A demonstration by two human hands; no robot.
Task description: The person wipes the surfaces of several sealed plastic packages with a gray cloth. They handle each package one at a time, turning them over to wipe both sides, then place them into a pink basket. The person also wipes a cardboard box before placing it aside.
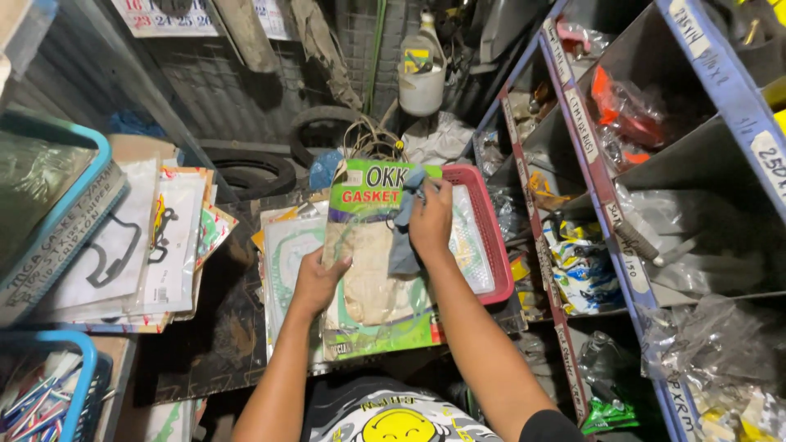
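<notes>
Left hand (315,282) grips the gasket packet (372,270); right hand (430,221) clamps a grey cloth (403,245).

Dim corrugated wall (205,90); blue metal shelving (610,245) right.

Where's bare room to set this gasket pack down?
One free patch: the dark worktop between the left packet stack and the packets under the left hand. The red basket and shelves are crowded.
</notes>
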